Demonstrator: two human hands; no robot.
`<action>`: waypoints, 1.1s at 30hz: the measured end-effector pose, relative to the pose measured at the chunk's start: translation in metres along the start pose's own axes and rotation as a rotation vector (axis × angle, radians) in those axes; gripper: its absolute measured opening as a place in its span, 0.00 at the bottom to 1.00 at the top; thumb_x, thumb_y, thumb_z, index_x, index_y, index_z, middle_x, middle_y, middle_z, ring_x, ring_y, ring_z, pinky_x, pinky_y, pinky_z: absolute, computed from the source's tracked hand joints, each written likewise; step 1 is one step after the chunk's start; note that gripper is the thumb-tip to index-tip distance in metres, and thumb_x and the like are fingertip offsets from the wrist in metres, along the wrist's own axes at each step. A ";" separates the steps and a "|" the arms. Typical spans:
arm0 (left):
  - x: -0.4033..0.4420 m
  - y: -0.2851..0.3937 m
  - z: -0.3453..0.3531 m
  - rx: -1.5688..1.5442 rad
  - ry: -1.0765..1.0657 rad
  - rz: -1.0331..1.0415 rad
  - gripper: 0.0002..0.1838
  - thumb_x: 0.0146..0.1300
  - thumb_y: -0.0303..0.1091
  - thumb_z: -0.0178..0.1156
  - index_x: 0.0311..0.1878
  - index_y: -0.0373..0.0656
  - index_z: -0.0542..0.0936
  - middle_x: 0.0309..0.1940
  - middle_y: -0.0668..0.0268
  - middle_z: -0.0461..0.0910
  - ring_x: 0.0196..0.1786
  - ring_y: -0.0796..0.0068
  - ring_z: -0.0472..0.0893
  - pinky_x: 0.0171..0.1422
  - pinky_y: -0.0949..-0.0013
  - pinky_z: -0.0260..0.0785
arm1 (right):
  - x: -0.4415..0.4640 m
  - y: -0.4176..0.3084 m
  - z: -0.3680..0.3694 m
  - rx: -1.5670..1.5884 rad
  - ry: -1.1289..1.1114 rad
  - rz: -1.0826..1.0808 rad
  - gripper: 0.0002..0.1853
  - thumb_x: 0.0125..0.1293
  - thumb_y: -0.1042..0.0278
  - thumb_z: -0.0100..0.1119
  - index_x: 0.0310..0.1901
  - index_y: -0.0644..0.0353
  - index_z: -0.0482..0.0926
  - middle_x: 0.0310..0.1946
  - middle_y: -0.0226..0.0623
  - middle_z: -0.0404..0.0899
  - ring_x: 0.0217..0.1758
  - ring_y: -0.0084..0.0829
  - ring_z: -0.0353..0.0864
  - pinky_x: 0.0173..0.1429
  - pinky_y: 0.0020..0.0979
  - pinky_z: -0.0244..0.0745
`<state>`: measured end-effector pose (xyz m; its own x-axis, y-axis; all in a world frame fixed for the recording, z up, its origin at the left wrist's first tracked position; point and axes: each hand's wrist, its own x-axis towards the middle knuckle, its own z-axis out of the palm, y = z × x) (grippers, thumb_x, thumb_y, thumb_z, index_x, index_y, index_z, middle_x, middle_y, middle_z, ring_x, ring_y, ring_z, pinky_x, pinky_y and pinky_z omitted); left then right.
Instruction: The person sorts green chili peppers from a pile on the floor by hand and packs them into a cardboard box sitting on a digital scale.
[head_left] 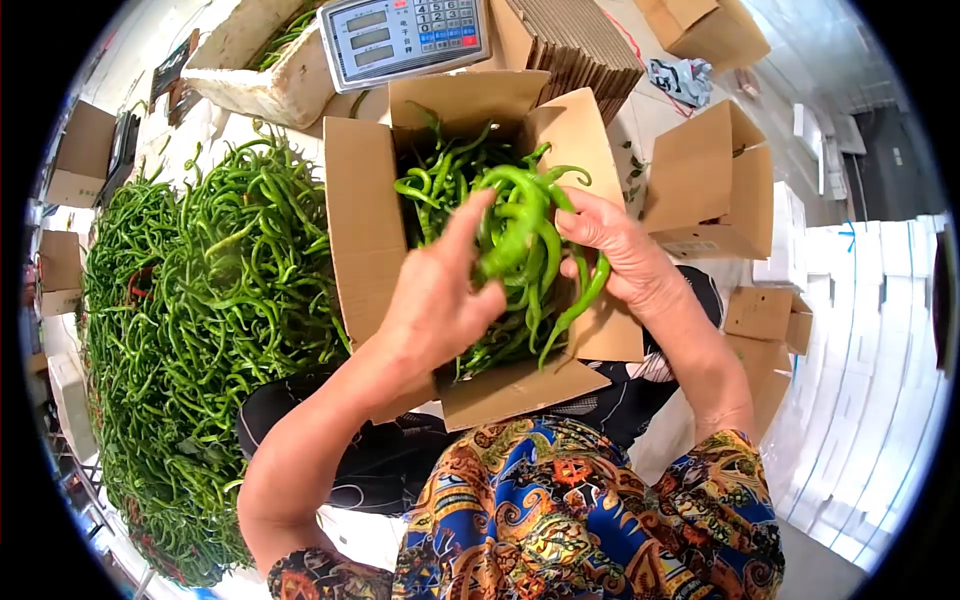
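A bunch of long green chili peppers point(545, 250) is gripped in my right hand point(625, 245) above an open cardboard box point(365, 210). Its thumb presses on the stem ends, and several peppers hang downward. My left hand point(440, 300) is at the left of this bunch, over the box. Motion smears its fingers and the peppers between thumb and forefinger, so whether it grips any is unclear. More green chili peppers point(455, 165) fill the box below, which stands between my knees with its flaps spread.
To the left spreads a large heap of green chili peppers point(200, 320). A digital scale point(405, 40) stands beyond the box, near a foam box point(265, 85) and stacked flat cardboard point(575, 50). Another open carton point(705, 185) is at the right, before white stacked boxes point(850, 380).
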<state>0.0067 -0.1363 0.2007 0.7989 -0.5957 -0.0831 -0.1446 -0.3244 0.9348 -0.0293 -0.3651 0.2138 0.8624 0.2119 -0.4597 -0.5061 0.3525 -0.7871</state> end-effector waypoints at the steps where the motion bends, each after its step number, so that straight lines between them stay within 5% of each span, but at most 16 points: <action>1: 0.004 0.004 -0.004 -0.127 0.065 -0.025 0.35 0.56 0.26 0.65 0.69 0.37 0.66 0.47 0.56 0.80 0.44 0.65 0.81 0.50 0.66 0.74 | 0.000 -0.003 -0.001 -0.044 0.007 -0.024 0.25 0.66 0.62 0.66 0.61 0.61 0.72 0.45 0.26 0.78 0.41 0.15 0.77 0.35 0.16 0.74; 3: 0.006 0.021 -0.027 -0.301 0.084 -0.106 0.26 0.61 0.25 0.59 0.64 0.37 0.73 0.42 0.67 0.81 0.41 0.81 0.78 0.45 0.77 0.71 | -0.003 -0.004 -0.005 -0.179 0.032 -0.004 0.25 0.65 0.66 0.65 0.62 0.62 0.72 0.47 0.27 0.78 0.42 0.17 0.77 0.40 0.20 0.76; 6: 0.003 0.021 -0.042 -0.295 0.097 -0.078 0.20 0.66 0.29 0.59 0.61 0.38 0.77 0.41 0.68 0.81 0.39 0.83 0.77 0.45 0.77 0.70 | -0.004 -0.001 -0.016 -0.492 -0.002 0.120 0.24 0.65 0.69 0.64 0.62 0.64 0.72 0.46 0.30 0.79 0.43 0.19 0.77 0.41 0.24 0.77; 7: 0.003 0.022 -0.043 -0.311 0.129 -0.056 0.19 0.66 0.29 0.59 0.60 0.37 0.77 0.40 0.68 0.81 0.38 0.83 0.77 0.45 0.77 0.70 | -0.001 0.002 -0.012 -0.690 -0.028 0.003 0.23 0.66 0.69 0.63 0.61 0.64 0.73 0.42 0.30 0.79 0.40 0.18 0.77 0.39 0.22 0.76; 12: 0.000 0.027 -0.062 -0.625 0.238 -0.073 0.18 0.62 0.24 0.59 0.56 0.33 0.78 0.39 0.62 0.83 0.34 0.80 0.77 0.44 0.75 0.70 | -0.018 -0.029 0.003 -0.485 -0.070 0.178 0.20 0.65 0.67 0.64 0.57 0.66 0.75 0.38 0.31 0.80 0.31 0.14 0.74 0.26 0.17 0.68; 18: -0.012 0.021 -0.085 -0.916 0.236 0.034 0.17 0.62 0.28 0.62 0.52 0.30 0.77 0.36 0.59 0.82 0.31 0.76 0.78 0.39 0.74 0.71 | -0.042 -0.052 -0.013 -0.095 -0.223 0.000 0.17 0.69 0.71 0.57 0.57 0.70 0.74 0.39 0.35 0.80 0.28 0.09 0.70 0.19 0.10 0.58; 25: -0.029 0.032 -0.094 -0.653 0.101 -0.039 0.27 0.59 0.34 0.66 0.57 0.25 0.74 0.42 0.51 0.82 0.31 0.73 0.79 0.38 0.73 0.73 | -0.007 -0.007 -0.006 -0.014 -0.202 0.207 0.15 0.69 0.70 0.58 0.54 0.68 0.75 0.35 0.33 0.77 0.26 0.11 0.71 0.19 0.10 0.61; 29: -0.028 0.022 -0.089 -0.591 0.292 0.299 0.18 0.65 0.25 0.59 0.56 0.28 0.75 0.44 0.55 0.82 0.37 0.73 0.80 0.42 0.72 0.75 | 0.009 0.000 -0.001 -0.014 -0.221 0.030 0.12 0.69 0.68 0.58 0.51 0.63 0.77 0.36 0.31 0.79 0.30 0.12 0.76 0.22 0.14 0.68; 31: -0.032 0.025 -0.081 -0.251 0.319 0.341 0.14 0.65 0.21 0.58 0.54 0.33 0.79 0.44 0.58 0.81 0.41 0.73 0.81 0.44 0.71 0.76 | 0.014 0.000 0.002 -0.091 -0.130 -0.027 0.13 0.69 0.65 0.59 0.51 0.60 0.78 0.43 0.36 0.80 0.44 0.23 0.80 0.41 0.25 0.78; 32: -0.034 0.035 -0.071 -0.006 0.364 0.313 0.16 0.60 0.17 0.58 0.52 0.37 0.82 0.45 0.61 0.82 0.43 0.71 0.82 0.45 0.69 0.76 | 0.018 0.012 -0.010 -0.609 -0.113 -0.264 0.13 0.69 0.63 0.59 0.50 0.60 0.78 0.44 0.38 0.80 0.46 0.30 0.79 0.47 0.31 0.77; 33: -0.026 0.021 -0.069 0.339 0.313 0.576 0.21 0.52 0.15 0.61 0.52 0.38 0.81 0.44 0.58 0.81 0.42 0.65 0.83 0.45 0.67 0.76 | 0.022 0.024 -0.023 -1.133 -0.088 -0.498 0.13 0.68 0.62 0.59 0.49 0.60 0.78 0.44 0.41 0.79 0.48 0.37 0.79 0.52 0.37 0.76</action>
<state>0.0231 -0.0765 0.2465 0.6635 -0.5193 0.5386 -0.7236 -0.2624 0.6384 -0.0219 -0.3733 0.1753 0.9341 0.3568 -0.0143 0.2034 -0.5647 -0.7999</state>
